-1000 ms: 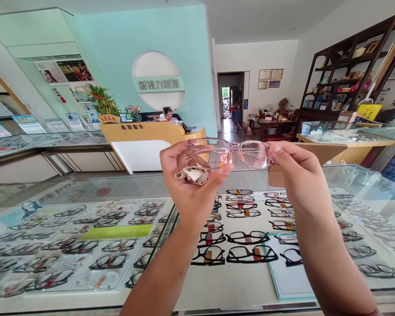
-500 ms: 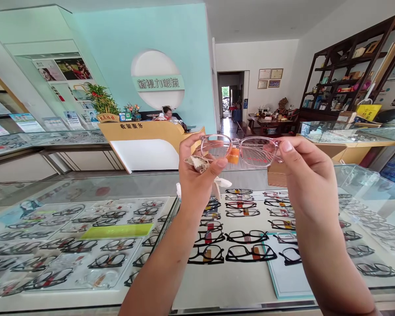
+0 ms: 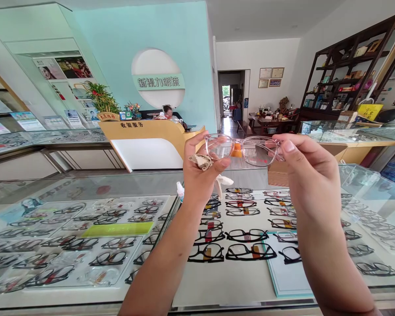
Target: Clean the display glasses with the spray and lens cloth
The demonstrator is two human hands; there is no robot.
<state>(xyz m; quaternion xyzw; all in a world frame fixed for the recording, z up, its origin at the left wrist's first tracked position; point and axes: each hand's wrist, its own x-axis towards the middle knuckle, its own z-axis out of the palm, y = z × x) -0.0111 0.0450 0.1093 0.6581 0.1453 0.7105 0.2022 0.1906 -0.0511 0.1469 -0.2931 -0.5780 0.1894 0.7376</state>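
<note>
A pair of clear-framed eyeglasses [image 3: 238, 141] is held up level over the glass counter, with an orange tag [image 3: 237, 150] showing behind the bridge. My left hand [image 3: 200, 180] is closed, its fingers at the left end of the frame. A crumpled pale cloth [image 3: 201, 162] is bunched in that same hand, and part of it hangs below the palm. The thumb and fingers of my right hand [image 3: 309, 171] pinch the frame's right end, near the hinge. Some of the fingers behind the frame are hidden.
Rows of eyeglasses [image 3: 246, 236] lie in the glass display counter [image 3: 213, 289] below my arms. A small white bottle [image 3: 180, 191] stands by my left forearm. Beyond are a cardboard box [image 3: 277, 174] and a yellow-and-white reception desk [image 3: 145, 153] with a person [image 3: 167, 113] behind it.
Both hands and the eyeglasses have shifted slightly right, and the frame has turned a little. More of the white bottle shows beside my left forearm. Both grips stay closed.
</note>
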